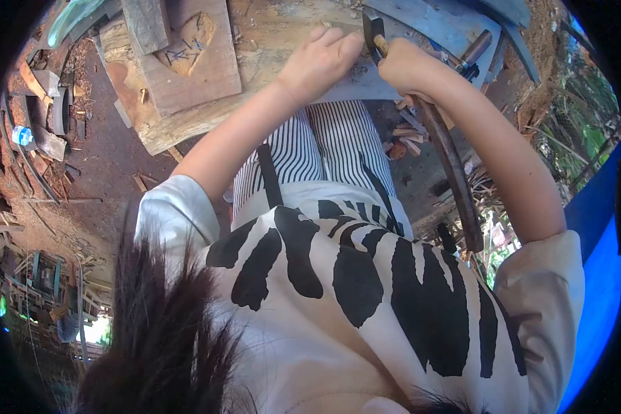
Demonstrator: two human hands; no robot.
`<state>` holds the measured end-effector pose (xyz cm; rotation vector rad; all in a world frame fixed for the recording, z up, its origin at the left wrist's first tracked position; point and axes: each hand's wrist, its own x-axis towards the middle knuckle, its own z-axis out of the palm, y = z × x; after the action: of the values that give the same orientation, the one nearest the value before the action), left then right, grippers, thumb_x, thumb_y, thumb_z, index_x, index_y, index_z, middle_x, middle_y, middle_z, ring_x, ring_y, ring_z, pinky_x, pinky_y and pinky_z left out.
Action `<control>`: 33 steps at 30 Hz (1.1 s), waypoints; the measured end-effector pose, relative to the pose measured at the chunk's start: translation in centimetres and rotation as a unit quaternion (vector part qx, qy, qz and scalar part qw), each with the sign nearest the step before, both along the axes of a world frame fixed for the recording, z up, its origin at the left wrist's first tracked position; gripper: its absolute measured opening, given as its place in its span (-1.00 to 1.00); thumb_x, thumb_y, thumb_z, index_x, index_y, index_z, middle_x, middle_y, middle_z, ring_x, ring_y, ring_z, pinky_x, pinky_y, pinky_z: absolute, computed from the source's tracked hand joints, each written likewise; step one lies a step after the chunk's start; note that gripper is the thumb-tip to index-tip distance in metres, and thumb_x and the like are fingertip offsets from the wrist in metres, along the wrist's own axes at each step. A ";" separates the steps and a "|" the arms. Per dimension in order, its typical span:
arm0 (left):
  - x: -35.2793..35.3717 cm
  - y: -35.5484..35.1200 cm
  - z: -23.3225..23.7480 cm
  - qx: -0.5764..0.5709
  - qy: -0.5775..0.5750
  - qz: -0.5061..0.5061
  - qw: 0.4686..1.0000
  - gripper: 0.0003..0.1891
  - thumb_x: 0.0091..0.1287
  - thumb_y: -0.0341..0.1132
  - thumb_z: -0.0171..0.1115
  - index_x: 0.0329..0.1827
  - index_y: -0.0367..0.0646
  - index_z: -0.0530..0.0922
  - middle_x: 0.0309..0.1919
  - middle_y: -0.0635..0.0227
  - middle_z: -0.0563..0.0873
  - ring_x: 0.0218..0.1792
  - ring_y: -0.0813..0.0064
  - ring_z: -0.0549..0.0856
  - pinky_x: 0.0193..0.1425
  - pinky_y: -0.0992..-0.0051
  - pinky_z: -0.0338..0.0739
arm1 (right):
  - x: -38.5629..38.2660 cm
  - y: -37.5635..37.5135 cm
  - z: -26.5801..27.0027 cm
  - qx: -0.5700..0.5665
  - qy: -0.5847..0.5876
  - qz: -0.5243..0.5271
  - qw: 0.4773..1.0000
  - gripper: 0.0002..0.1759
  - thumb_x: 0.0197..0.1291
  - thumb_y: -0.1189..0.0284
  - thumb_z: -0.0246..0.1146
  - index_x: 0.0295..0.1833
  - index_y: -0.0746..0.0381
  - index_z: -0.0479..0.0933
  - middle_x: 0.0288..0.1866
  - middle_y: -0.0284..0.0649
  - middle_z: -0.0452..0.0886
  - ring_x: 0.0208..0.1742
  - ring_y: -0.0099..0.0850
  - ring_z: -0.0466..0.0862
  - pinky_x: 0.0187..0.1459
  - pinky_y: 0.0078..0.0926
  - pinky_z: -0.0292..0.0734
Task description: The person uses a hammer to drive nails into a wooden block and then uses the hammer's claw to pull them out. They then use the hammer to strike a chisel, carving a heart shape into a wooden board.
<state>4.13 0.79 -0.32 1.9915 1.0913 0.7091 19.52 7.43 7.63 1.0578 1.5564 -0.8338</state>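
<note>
My left hand is closed over the wooden bench top, its fingers curled; what it holds, if anything, is hidden. Just to its right, my right hand wraps round the wooden handle of a hammer-like tool. The tool's dark metal head stands out between both hands, above the bench. Its long curved handle runs from my fist back beside my right forearm.
On the rough bench lie a board with a carved hollow and a grey wood block. Another tool lies at right. Wood scraps and a blue-labelled bottle are on the ground.
</note>
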 end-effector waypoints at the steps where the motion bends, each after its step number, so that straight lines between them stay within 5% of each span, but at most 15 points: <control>1: 0.1 0.0 0.2 -0.003 -0.003 -0.001 1.000 -0.68 0.19 -0.45 0.14 0.02 -0.19 0.40 -0.25 0.15 0.57 -0.12 0.05 0.57 0.01 0.22 0.50 | 0.2 -0.2 0.1 -0.003 -0.003 -0.001 1.000 -0.79 0.02 0.58 0.15 -0.39 0.51 0.65 -0.49 -0.05 0.71 -0.43 -0.21 0.75 -0.31 -0.38 0.68; 3: 0.5 -0.5 0.4 -0.015 0.010 -0.004 1.000 -0.71 0.22 -0.43 0.12 0.03 -0.19 0.43 -0.24 0.18 0.58 -0.10 0.07 0.56 0.03 0.25 0.49 | 0.0 -0.5 1.0 0.051 -0.015 -0.324 0.945 -0.69 0.15 0.46 0.10 -0.35 0.59 0.48 -0.64 0.08 0.53 -0.73 -0.16 0.58 -0.69 -0.22 0.45; 4: 0.6 -0.6 0.3 -0.019 0.008 -0.004 1.000 -0.71 0.22 -0.43 0.12 0.03 -0.19 0.43 -0.24 0.18 0.58 -0.10 0.07 0.56 0.03 0.25 0.49 | 0.7 -0.6 0.2 0.048 -0.018 -0.324 0.945 -0.69 0.15 0.46 0.10 -0.35 0.59 0.48 -0.64 0.08 0.53 -0.73 -0.16 0.58 -0.69 -0.22 0.45; 6: 0.2 -0.8 0.2 0.022 -0.011 -0.033 0.999 -0.71 0.20 -0.41 0.12 0.00 -0.19 0.46 -0.21 0.21 0.58 -0.08 0.10 0.56 0.07 0.29 0.48 | 2.0 -0.9 -1.3 -0.043 0.062 -0.117 0.990 -0.68 0.16 0.46 0.09 -0.35 0.61 0.47 -0.64 0.08 0.53 -0.75 -0.20 0.57 -0.71 -0.25 0.44; 10: -0.7 1.3 -1.1 0.096 0.002 -0.133 0.986 -0.72 0.17 -0.41 0.12 -0.03 -0.17 0.46 -0.19 0.23 0.58 -0.03 0.15 0.56 0.11 0.31 0.46 | 0.9 -1.4 0.3 0.013 0.042 -0.211 0.977 -0.66 0.18 0.45 0.09 -0.33 0.63 0.46 -0.66 0.06 0.52 -0.75 -0.21 0.57 -0.72 -0.27 0.45; 12: -0.9 1.9 -1.3 0.190 0.032 -0.152 0.969 -0.77 0.14 -0.33 0.18 -0.16 -0.19 0.49 -0.35 0.35 0.54 -0.20 0.36 0.55 -0.01 0.38 0.41 | 0.1 -1.3 1.0 0.055 0.034 -0.268 0.961 -0.65 0.19 0.44 0.09 -0.32 0.63 0.46 -0.67 0.04 0.52 -0.76 -0.21 0.58 -0.73 -0.28 0.45; 15: -0.5 1.2 -1.7 0.214 -0.009 -0.147 0.966 -0.81 0.09 -0.26 0.08 -0.28 -0.12 0.43 -0.43 0.38 0.48 -0.28 0.42 0.52 -0.08 0.39 0.40 | 3.1 -2.7 -1.8 0.085 0.143 -0.129 0.978 -0.64 0.19 0.43 0.09 -0.31 0.64 0.46 -0.67 0.05 0.52 -0.74 -0.21 0.59 -0.72 -0.29 0.46; 22: -1.0 3.2 -2.0 0.244 -0.011 -0.209 0.947 -0.83 0.10 -0.27 0.09 -0.30 -0.12 0.42 -0.45 0.38 0.46 -0.29 0.39 0.52 -0.10 0.40 0.39 | 2.3 -1.8 -2.1 0.010 0.056 -0.159 0.986 -0.66 0.18 0.45 0.08 -0.21 0.64 0.45 -0.63 0.05 0.54 -0.72 -0.20 0.61 -0.69 -0.26 0.48; 28: -1.4 3.1 -2.5 0.242 -0.019 -0.178 0.954 -0.85 0.10 -0.27 0.09 -0.33 -0.12 0.41 -0.47 0.39 0.46 -0.32 0.39 0.52 -0.13 0.38 0.39 | 0.3 -0.9 1.1 0.035 0.022 -0.302 0.952 -0.67 0.19 0.46 0.07 -0.16 0.61 0.43 -0.65 -0.05 0.50 -0.76 -0.30 0.53 -0.70 -0.31 0.43; 30: -1.6 4.4 -3.1 0.224 -0.023 -0.287 0.931 -0.80 0.17 -0.30 0.14 -0.21 -0.19 0.45 -0.37 0.27 0.53 -0.21 0.28 0.54 -0.04 0.35 0.41 | 0.0 -0.9 1.3 0.053 0.012 -0.358 0.932 -0.67 0.19 0.46 0.07 -0.15 0.60 0.42 -0.67 -0.11 0.48 -0.78 -0.34 0.49 -0.71 -0.34 0.40; 31: -1.6 4.2 -3.2 0.224 -0.020 -0.284 0.932 -0.80 0.17 -0.30 0.14 -0.21 -0.19 0.45 -0.37 0.27 0.53 -0.21 0.28 0.54 -0.04 0.35 0.41 | 0.9 -1.1 0.7 0.053 0.014 -0.355 0.933 -0.67 0.19 0.46 0.07 -0.15 0.60 0.42 -0.67 -0.11 0.48 -0.78 -0.34 0.49 -0.71 -0.34 0.40; 33: -1.0 3.3 -3.8 0.210 -0.044 -0.235 0.948 -0.76 0.16 -0.41 0.10 -0.08 -0.16 0.45 -0.20 0.27 0.59 -0.02 0.23 0.57 0.10 0.33 0.46 | 2.2 -1.0 -0.6 0.022 0.103 -0.176 0.979 -0.67 0.21 0.45 0.07 -0.14 0.59 0.41 -0.65 -0.12 0.48 -0.77 -0.34 0.48 -0.71 -0.34 0.40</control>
<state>3.10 4.12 -4.09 2.4275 0.3943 0.8025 21.72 6.42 7.07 1.3376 1.5856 -1.1875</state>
